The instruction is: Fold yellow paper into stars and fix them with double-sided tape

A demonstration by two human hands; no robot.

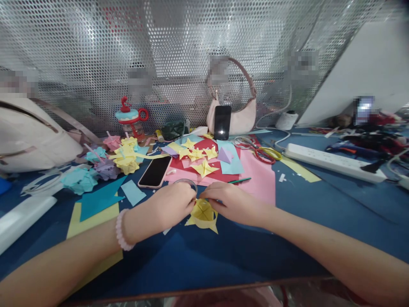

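Observation:
A yellow folded paper star with a hollow middle sits before me at the table's front centre. My left hand, with a pink beaded bracelet on its wrist, pinches its upper left edge. From the other side, my right hand has its fingers closed on the upper right edge. A thin round rim, perhaps a tape roll, shows behind my left knuckles; most of it is hidden. Just beyond my hands, several small yellow paper stars lie on red paper, and a dark green thin tool rests on pink paper.
A phone lies left of centre, another phone leans on a pink handbag. Scissors and a white power strip are at right. Teal folded paper, a lidded cup and a white bag stand left.

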